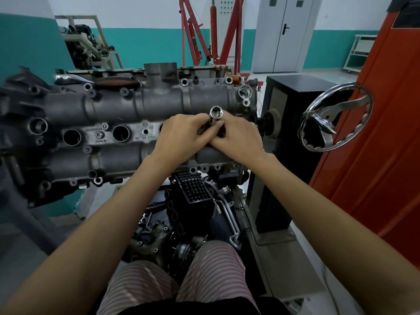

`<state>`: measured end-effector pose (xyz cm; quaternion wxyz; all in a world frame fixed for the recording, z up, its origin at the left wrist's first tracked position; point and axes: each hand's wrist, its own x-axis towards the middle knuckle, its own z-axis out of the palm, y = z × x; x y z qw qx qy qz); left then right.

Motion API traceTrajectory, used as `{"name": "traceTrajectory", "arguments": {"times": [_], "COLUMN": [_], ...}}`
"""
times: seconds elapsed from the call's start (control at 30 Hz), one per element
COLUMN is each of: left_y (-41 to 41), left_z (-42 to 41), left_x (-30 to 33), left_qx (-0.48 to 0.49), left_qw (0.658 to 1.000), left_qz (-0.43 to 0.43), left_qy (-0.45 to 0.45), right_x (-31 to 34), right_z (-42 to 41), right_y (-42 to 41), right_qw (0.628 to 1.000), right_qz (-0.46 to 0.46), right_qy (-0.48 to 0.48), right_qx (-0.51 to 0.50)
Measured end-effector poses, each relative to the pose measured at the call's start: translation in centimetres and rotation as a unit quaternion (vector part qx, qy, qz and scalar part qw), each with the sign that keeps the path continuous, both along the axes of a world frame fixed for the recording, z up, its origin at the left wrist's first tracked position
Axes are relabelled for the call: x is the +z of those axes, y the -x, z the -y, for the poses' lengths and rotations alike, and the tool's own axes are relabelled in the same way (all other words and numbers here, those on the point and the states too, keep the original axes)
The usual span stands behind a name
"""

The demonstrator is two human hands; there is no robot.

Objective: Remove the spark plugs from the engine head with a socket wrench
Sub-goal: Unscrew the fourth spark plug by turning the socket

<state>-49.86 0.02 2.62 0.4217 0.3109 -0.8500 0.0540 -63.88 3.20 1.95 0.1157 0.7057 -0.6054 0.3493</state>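
A grey engine head (136, 103) lies across the stand in front of me, with round spark plug wells (121, 133) open along its middle. A long chrome socket (216, 113) stands upright over the right end of the head, its square drive hole facing up. My left hand (181, 135) grips the socket's shaft from the left. My right hand (238, 137) holds it from the right, fingers curled round the lower part. The socket's lower end and the well beneath it are hidden by my hands. No ratchet handle is attached.
A chrome handwheel (336, 117) sticks out of the black stand column (286, 133) at the right. An orange cabinet (375, 133) fills the right side. Black engine parts (191, 201) lie below the head. A red engine crane (204, 35) stands behind.
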Motion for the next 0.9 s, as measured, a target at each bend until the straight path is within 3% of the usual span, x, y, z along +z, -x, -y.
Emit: {"name": "traceTrajectory", "arguments": {"times": [0.67,0.9], "left_y": [0.16,0.04], "left_z": [-0.29,-0.04], "left_x": [0.16,-0.14], "left_qx": [0.007,0.015], "left_qw": [0.999,1.000], "left_qz": [0.032,0.014], "left_qy": [0.016,0.013], "right_x": [-0.35,-0.35], "right_z": [0.12,0.02], "right_y": [0.18,0.03], "right_qw": [1.000,0.999], "right_qz": [-0.029,0.018], "right_qy": [-0.001,0.025], "right_qx": [0.008,0.012]}}
